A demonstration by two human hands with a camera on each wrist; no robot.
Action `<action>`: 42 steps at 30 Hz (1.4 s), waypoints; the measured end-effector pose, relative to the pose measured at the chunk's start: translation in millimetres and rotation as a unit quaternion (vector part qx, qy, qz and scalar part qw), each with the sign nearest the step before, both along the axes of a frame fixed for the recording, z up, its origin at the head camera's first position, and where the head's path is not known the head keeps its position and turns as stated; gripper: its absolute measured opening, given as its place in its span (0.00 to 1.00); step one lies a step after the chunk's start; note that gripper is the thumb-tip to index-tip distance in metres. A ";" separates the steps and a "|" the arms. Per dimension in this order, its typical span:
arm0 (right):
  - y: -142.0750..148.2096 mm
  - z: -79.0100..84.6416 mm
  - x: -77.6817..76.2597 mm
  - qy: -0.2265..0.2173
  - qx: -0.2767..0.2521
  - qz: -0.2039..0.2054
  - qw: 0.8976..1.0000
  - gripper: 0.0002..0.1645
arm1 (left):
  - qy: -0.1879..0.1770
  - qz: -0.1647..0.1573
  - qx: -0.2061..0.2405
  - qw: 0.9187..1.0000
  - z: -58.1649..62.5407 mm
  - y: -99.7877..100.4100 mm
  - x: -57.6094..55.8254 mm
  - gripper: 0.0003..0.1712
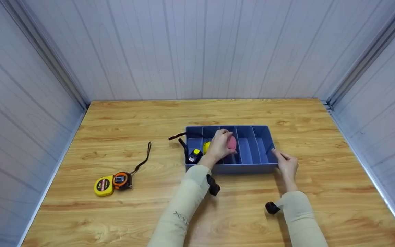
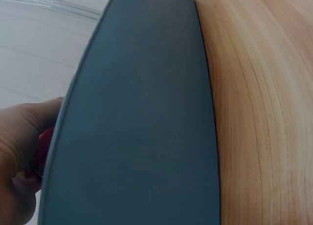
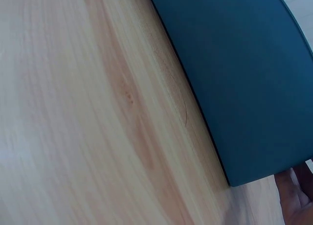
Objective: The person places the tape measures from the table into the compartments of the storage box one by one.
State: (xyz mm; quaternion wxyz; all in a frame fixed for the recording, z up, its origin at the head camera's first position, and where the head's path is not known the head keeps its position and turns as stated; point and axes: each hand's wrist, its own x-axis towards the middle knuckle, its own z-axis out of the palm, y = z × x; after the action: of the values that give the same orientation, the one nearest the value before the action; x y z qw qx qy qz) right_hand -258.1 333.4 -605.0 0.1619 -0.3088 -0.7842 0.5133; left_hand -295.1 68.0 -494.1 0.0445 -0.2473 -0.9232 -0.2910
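Note:
A blue divided tray (image 1: 245, 168) lies on the wooden table. My left hand (image 1: 219, 145) pinches a pink round tape measure (image 1: 231, 143) over the tray's middle compartment; in the left wrist view its reddish side (image 2: 45, 146) shows between thumb and fingers behind the tray wall. With thumb and fingers, my right hand (image 1: 287, 165) grips the tray's right end near its front corner. A black tape measure with a yellow button (image 1: 194, 156) sits in the leftmost compartment. Beside it, a yellow tape measure (image 1: 206, 146) is partly hidden by my left hand.
On the table to the left, a yellow tape measure (image 1: 104, 186) lies against an orange and black one (image 1: 122, 180) with a black wrist strap (image 1: 144, 161). Black straps (image 1: 176, 136) hang over the tray's left edge. Pale panel walls (image 1: 197, 51) enclose the table's back and sides.

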 end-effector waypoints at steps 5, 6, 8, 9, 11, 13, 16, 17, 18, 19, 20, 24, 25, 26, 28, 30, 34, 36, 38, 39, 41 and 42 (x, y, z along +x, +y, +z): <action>-1.2 2.0 -1.5 0.006 0.010 -0.003 1.000 0.36 | 0.001 -0.001 -0.015 1.000 0.0 0.8 -3.1 0.39; -1.4 2.3 -1.7 0.006 0.011 -0.004 1.000 0.36 | 0.004 -0.003 -0.019 1.000 0.1 1.0 -3.7 0.39; -1.3 2.5 -2.1 0.004 0.011 -0.006 1.000 0.37 | 0.008 -0.007 -0.028 1.000 0.1 1.3 -5.1 0.39; -1.1 2.3 -2.2 0.003 0.013 -0.007 1.000 0.37 | 0.009 -0.008 -0.030 0.999 0.2 1.4 -5.6 0.39; -0.6 1.8 -2.3 0.002 0.015 -0.006 1.000 0.37 | 0.009 -0.010 -0.033 0.999 -0.1 1.3 -6.8 0.39; -0.9 2.2 -2.0 0.003 0.015 -0.006 1.000 0.37 | 0.010 -0.013 -0.036 0.999 -0.6 1.2 -7.7 0.40; -1.9 3.9 -0.7 0.002 0.014 -0.008 1.000 0.36 | 0.016 -0.020 -0.039 0.999 -1.4 1.1 -8.5 0.40; -2.5 4.6 -0.2 0.002 0.013 -0.008 1.000 0.36 | 0.019 -0.023 -0.042 0.999 -1.6 1.1 -8.8 0.40; -2.8 5.0 0.1 0.000 0.008 -0.007 1.000 0.36 | 0.023 -0.026 -0.047 0.998 -1.7 1.3 -8.9 0.40; -2.8 5.2 0.4 -0.002 0.005 -0.008 1.000 0.37 | 0.025 -0.030 -0.052 0.998 -1.6 1.5 -9.0 0.39; -3.0 5.7 0.9 -0.004 0.003 -0.006 1.000 0.38 | 0.028 -0.034 -0.056 0.997 -1.8 1.7 -9.4 0.39; -4.5 7.6 2.7 -0.013 -0.007 -0.001 1.000 0.41 | 0.036 -0.044 -0.069 0.996 -2.2 1.9 -10.5 0.40; -4.8 8.0 3.1 -0.014 -0.005 -0.001 1.000 0.42 | 0.038 -0.046 -0.069 0.996 -2.7 1.8 -11.0 0.40; -4.8 8.1 3.3 -0.016 -0.001 0.000 1.000 0.42 | 0.041 -0.048 -0.069 0.996 -3.2 1.7 -11.6 0.40; -4.7 7.8 3.4 -0.013 0.003 0.001 1.000 0.42 | 0.048 -0.051 -0.072 0.995 -3.8 1.4 -12.6 0.40; -9.1 18.5 7.9 -0.016 -0.001 0.008 1.000 0.39 | 0.052 -0.054 -0.078 0.994 -4.4 1.4 -13.8 0.40; -16.4 34.5 13.7 -0.019 -0.007 0.012 1.000 0.35 | 0.045 -0.055 -0.094 0.993 -4.6 1.1 -13.8 0.40; -16.8 34.3 13.5 -0.022 -0.011 0.010 1.000 0.36 | 0.038 -0.055 -0.102 0.993 -5.1 0.9 -13.0 0.40; -9.5 17.9 6.9 -0.020 -0.003 0.000 1.000 0.38 | 0.035 -0.056 -0.112 0.992 -5.7 1.0 -12.5 0.39; -8.2 15.0 5.6 -0.018 -0.005 -0.002 1.000 0.39 | 0.035 -0.057 -0.116 0.991 -5.7 1.1 -12.4 0.39; -5.9 11.5 3.8 -0.017 -0.008 -0.002 1.000 0.40 | 0.033 -0.058 -0.122 0.990 -5.8 1.5 -12.5 0.38; -5.8 12.2 3.9 -0.016 -0.008 -0.002 1.000 0.40 | 0.034 -0.060 -0.127 0.989 -6.0 1.7 -12.7 0.38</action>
State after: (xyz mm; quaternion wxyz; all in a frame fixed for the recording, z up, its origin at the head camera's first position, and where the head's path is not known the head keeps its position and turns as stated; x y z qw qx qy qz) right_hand -254.2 327.6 -592.7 0.1479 -0.3198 -0.7822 0.5138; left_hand -307.7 69.8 -500.1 0.0268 -0.3157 -0.9341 -0.1647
